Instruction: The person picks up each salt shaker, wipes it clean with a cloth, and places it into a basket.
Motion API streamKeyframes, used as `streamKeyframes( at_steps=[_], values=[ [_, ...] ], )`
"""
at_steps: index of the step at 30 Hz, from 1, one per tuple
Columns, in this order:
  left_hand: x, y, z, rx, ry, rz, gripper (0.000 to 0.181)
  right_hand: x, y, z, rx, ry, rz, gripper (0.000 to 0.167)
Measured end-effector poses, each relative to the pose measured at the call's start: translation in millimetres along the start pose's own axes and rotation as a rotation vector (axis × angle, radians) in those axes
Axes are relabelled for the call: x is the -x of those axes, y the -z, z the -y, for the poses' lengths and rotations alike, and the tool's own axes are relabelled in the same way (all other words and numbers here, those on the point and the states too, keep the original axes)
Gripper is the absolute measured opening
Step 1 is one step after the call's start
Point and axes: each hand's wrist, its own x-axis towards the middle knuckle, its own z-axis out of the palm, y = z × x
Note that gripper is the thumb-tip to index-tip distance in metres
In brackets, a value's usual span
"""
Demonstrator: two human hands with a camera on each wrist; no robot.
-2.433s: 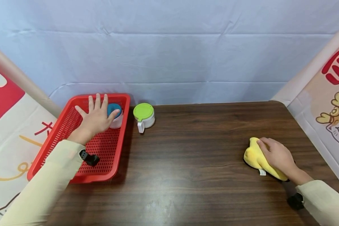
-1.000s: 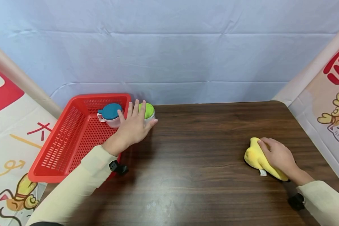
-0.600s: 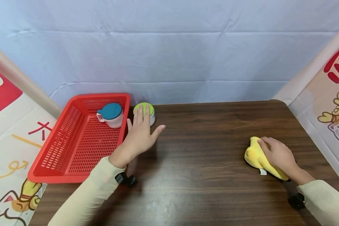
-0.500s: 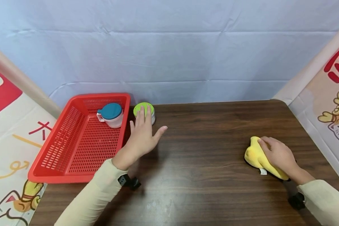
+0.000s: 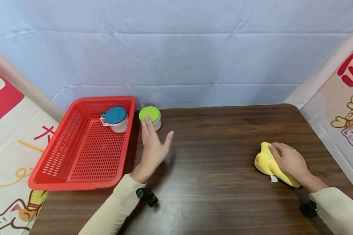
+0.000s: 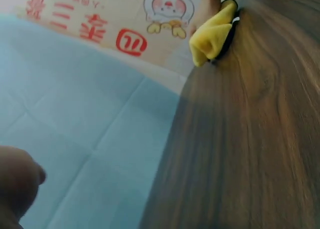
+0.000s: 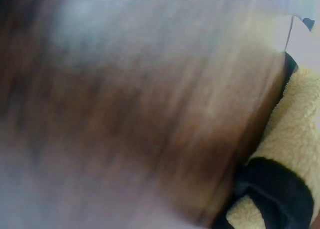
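1. Directions run from the middle of the wooden table (image 5: 217, 156), with noon pointing away from the person. Nearest, toward 3 o'clock, the right hand (image 5: 289, 163) grips a yellow cloth (image 5: 264, 161) with black edging; its fingertips are mostly hidden. The cloth lies bunched on the tabletop, well apart from the basket.
2. Toward 10 o'clock, the left hand (image 5: 153, 148) has its fingers straight and its thumb spread wide, holding nothing. Its fingertips overlap the green lid in the head view; whether they touch it, I cannot tell.
3. Between 9 and 10 o'clock sits the red basket (image 5: 76, 186). At its far right corner a blue-lidded jar (image 5: 116, 120) stands upright inside, handle toward its own 9 o'clock; that placement looks done.
4. Farthest, near 11 o'clock, a green-lidded jar (image 5: 153, 115) stands upright on the table just beside the basket, not inside it. Judged from this layout, the work is partway: one jar in, one jar and the cloth out.
5. Counted, near to far: two hands, one cloth, one basket, two jars (one blue-lidded, one green-lidded).
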Motion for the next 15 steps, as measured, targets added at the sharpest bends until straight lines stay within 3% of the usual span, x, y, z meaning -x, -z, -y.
streamKeyframes(
  at_steps=[5, 15],
  values=[
    [-4.9, -9.2, 17.9, 0.065, 0.039, -0.152, 0.095, -0.2, 0.0, -1.0, 0.001, -0.002, -0.006, 0.044],
    [-15.8, -22.7, 40.1, 0.181, 0.143, -0.217, 0.089, -0.1, -1.5, -0.8, 0.009, 0.012, -0.019, 0.042]
  ],
)
